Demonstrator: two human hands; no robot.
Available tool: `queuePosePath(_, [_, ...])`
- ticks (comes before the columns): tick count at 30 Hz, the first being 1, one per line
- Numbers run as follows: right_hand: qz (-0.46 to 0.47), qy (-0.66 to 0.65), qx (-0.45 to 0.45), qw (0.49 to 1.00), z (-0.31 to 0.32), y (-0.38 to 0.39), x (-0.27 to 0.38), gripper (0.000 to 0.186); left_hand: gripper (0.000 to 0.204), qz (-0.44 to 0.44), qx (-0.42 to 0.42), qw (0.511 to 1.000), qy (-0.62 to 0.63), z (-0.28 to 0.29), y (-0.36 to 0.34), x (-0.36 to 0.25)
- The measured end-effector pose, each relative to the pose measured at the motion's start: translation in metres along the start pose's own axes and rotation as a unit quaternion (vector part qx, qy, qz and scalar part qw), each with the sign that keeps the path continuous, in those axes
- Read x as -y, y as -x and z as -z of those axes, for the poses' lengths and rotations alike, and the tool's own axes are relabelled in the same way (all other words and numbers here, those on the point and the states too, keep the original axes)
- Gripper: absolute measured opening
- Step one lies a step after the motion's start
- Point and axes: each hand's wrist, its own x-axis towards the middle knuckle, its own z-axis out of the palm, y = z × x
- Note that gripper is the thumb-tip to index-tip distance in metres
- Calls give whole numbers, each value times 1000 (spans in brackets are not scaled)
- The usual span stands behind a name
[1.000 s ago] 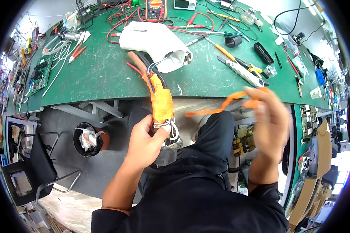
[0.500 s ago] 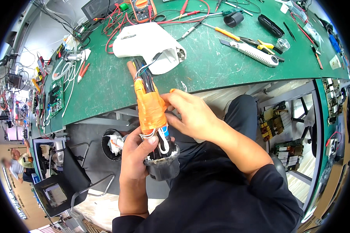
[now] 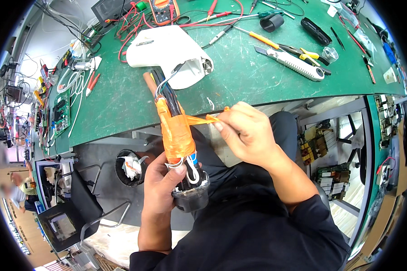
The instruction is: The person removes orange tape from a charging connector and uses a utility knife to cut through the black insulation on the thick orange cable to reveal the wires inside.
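Head view: the left hand (image 3: 163, 185) clenches the lower end of a dark cable bundle (image 3: 171, 97), at 6 o'clock from the white housing (image 3: 169, 47), holding it steady over the lap. The bundle's upper end rests on the green bench (image 3: 239, 77). The right hand (image 3: 246, 133), at 3 o'clock from the bundle, pinches a strip of orange tape (image 3: 199, 119) drawn taut from the wrapped section (image 3: 177, 133), likely so that it lies flat. A utility knife (image 3: 294, 63) lies well apart at 1 o'clock.
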Motion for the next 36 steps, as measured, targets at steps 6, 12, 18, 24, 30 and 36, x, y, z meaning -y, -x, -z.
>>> queuePosePath(6, [-5, 12, -65, 998, 23, 0, 10, 5, 35, -21, 0, 1000, -4, 1, -4, 5])
queuePosePath(12, [7, 58, -41, 997, 47, -24, 43, 8, 25, -42, 21, 991, -123, -6, -17, 22])
queuePosePath(18, [245, 87, 4, 966, -19, -54, 88, 17, 30, -148, 16, 970, -193, -31, -17, 17])
queuePosePath(24, [270, 256, 245, 895, -108, -57, 110, 17, 34, -30, 45, 987, -153, -17, -24, 23])
queuePosePath(30, [279, 193, 327, 882, -95, -73, 119, 18, 36, -63, 56, 996, -15, -1, -29, 48])
queuePosePath(36, [245, 225, 283, 900, -31, -138, 128, 10, 29, -206, 17, 927, -313, -13, -36, 39])
